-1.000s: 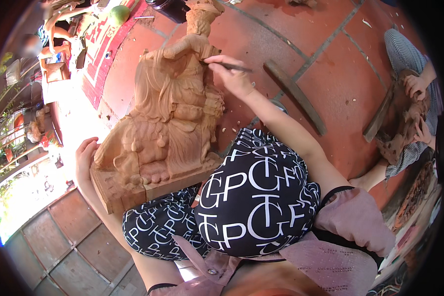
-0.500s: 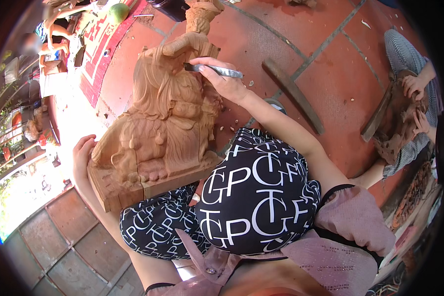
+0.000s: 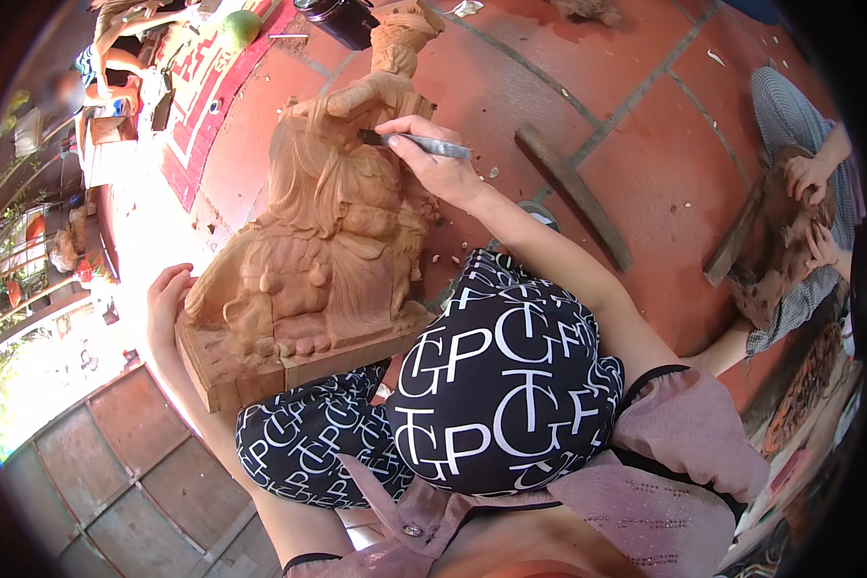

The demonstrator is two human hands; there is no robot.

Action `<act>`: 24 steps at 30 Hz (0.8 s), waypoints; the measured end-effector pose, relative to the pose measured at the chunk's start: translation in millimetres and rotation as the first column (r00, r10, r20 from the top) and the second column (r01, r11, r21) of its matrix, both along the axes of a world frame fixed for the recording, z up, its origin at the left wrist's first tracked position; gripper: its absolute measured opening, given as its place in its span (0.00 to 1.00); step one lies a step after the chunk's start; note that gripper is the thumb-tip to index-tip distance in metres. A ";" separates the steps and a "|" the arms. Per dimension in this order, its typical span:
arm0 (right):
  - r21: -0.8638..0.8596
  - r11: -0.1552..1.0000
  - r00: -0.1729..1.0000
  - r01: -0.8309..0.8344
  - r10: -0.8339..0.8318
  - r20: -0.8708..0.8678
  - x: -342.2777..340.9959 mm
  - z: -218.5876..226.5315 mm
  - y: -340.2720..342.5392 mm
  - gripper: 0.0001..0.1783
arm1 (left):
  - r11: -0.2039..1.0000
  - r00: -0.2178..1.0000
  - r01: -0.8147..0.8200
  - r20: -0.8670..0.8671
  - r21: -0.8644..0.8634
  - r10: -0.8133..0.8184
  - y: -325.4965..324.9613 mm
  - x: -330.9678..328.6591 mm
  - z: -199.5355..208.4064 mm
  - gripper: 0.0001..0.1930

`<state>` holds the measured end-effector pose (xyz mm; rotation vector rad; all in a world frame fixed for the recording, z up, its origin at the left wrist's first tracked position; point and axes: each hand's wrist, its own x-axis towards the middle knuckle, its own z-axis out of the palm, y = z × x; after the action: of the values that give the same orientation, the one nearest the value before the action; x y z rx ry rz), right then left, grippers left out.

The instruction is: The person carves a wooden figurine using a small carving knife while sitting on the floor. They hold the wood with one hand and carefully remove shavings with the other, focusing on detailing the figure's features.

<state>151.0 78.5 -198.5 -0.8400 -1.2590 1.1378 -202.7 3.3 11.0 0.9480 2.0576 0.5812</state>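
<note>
A light-brown wooden carving (image 3: 303,260) of a robed figure on a thick base leans across my lap, its head end pointing away from me. My right hand (image 3: 443,173) grips a slim grey hand tool (image 3: 445,148) like a pen. The tool's dark tip meets the figure's chest, just below a raised arm; its exact kind is unclear. Along the carving's lower left edge, my left hand (image 3: 167,301) holds it with bent fingers, partly hidden by the wood. Black trousers with white lettering (image 3: 501,385) cover my knees beneath and beside the base.
A curved wooden strip (image 3: 573,197) lies on the red tile floor, among scattered wood chips. At right, another person's hands (image 3: 811,212) rest on a dark wood piece. A black container (image 3: 342,21) stands beyond the carving; a red patterned rug (image 3: 191,144) with a green melon (image 3: 239,31) lies far left.
The view has shifted slightly, so the carving and floor objects sit a little lower and to the right. My right hand keeps the tool at the figure's chest; my left hand stays at the edge.
</note>
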 end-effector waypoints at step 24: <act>0.143 0.953 0.956 0.267 -0.281 0.083 44.1 15.1 15.3 0.07 | 0.994 0.994 0.106 -0.005 -0.011 -0.106 32.0 0.4 -30.6 0.15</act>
<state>195.1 93.9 -183.4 -0.9509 -1.2410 0.7905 -202.4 35.3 -19.6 1.0470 2.0000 0.5114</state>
